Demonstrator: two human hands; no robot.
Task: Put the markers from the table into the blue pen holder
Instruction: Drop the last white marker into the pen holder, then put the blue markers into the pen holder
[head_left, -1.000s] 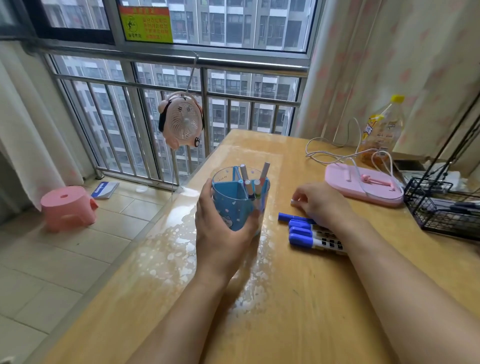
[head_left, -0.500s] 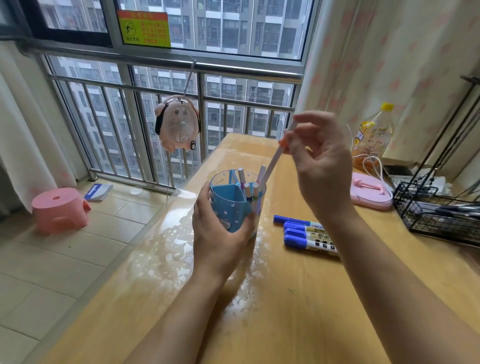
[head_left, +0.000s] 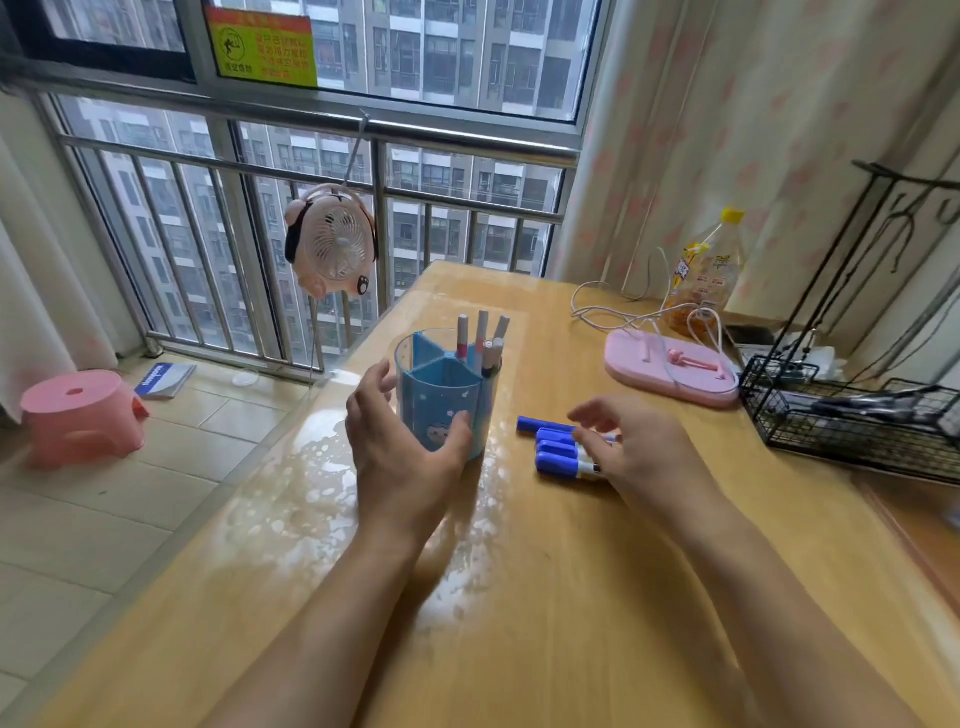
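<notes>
Head view: the blue pen holder (head_left: 441, 400) is seen upright on the wooden table (head_left: 545, 597); it is cupped by the left hand (head_left: 402, 452), thumb on its front wall, fingers curled at its left side; several thin pens (head_left: 480, 338) are seen standing in its right compartment; four blue-capped markers (head_left: 558, 449) lie side by side just right of the holder; the right hand (head_left: 641, 457) is spread loosely over their barrels, fingers parted, nothing yet gripped; a pink tray (head_left: 670, 371) lies further back.
</notes>
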